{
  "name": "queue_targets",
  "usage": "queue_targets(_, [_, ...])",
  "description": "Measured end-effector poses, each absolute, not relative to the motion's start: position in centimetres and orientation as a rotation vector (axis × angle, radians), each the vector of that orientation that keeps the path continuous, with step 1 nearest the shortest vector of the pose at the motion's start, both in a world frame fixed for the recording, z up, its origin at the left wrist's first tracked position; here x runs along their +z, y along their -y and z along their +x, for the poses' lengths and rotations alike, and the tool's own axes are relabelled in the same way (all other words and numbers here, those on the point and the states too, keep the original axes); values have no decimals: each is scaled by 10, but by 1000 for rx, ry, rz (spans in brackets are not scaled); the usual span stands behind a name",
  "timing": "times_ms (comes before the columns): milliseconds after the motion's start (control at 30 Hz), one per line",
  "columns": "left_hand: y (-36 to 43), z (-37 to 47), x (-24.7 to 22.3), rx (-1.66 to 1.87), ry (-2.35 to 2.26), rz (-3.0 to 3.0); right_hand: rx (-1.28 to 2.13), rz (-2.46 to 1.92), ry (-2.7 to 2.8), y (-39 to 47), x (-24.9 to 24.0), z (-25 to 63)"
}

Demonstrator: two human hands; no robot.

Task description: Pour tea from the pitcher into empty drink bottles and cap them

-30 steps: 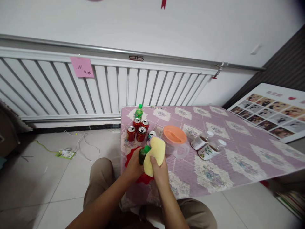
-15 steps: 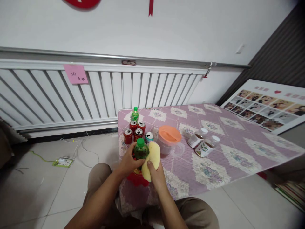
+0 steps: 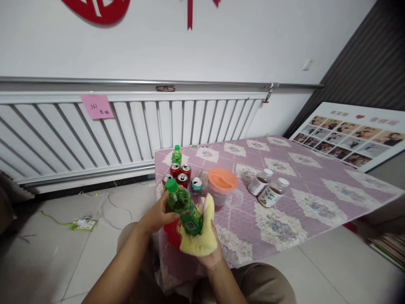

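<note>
1. A flowered tablecloth spreads beneath and right of the hands; cans stand just beyond them.
2. The green bottle tilts between the hands, its base against the yellow cloth, cap outside it.
3. Left hand: curled around the bottle's upper side.
4. Right hand: cupped, holding the cloth under the bottle.

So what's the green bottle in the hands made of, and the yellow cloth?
The green bottle is probably smooth, glossy plastic: it's see-through near the top. The yellow cloth looks soft and matte because it bends around the bottle without shining. Maybe it's microfibre or fleece; I can't tell which.
</note>
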State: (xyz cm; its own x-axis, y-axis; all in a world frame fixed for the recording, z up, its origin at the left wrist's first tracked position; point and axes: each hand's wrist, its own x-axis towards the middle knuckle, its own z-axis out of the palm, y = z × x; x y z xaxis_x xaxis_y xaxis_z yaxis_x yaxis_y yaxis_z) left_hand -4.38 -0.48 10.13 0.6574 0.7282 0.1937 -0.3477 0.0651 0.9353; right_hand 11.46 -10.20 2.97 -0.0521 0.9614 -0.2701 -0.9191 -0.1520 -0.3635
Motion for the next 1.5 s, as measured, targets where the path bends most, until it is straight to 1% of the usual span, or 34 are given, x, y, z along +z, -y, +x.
queue_targets(167, [10,-38,103,863,-447,1202,1514,-566,156,101,24,115])
queue_targets(400, [26,-27,101,1040,-815,1223,1290,-845,155,109,31,121])
queue_targets(500, [31,-25,99,1076,-875,1176,1156,-1034,294,110,27,123])
queue_targets(633, [33,-27,96,973,-868,1306,1005,-1367,499,109,25,126])
queue_targets(733, [35,-28,88,927,-871,1387,973,-1403,680,107,38,125])
queue_targets(933, [37,-25,73,868,-720,1343,897,-1283,953,96,83,122])
queue_targets(1067, [34,-32,79,847,-730,1344,977,-1283,909,88,84,125])
queue_targets(1200, [27,-44,91,856,-747,1432,1126,-1267,662,89,54,125])
queue_targets(1333, [22,-52,101,830,-645,1420,1411,-1033,347,97,29,121])
queue_targets(1433, [21,-54,108,810,-580,1400,1606,-840,216,102,24,118])
queue_targets(1500, [21,-53,113,796,-542,1376,1651,-779,195,102,25,117])
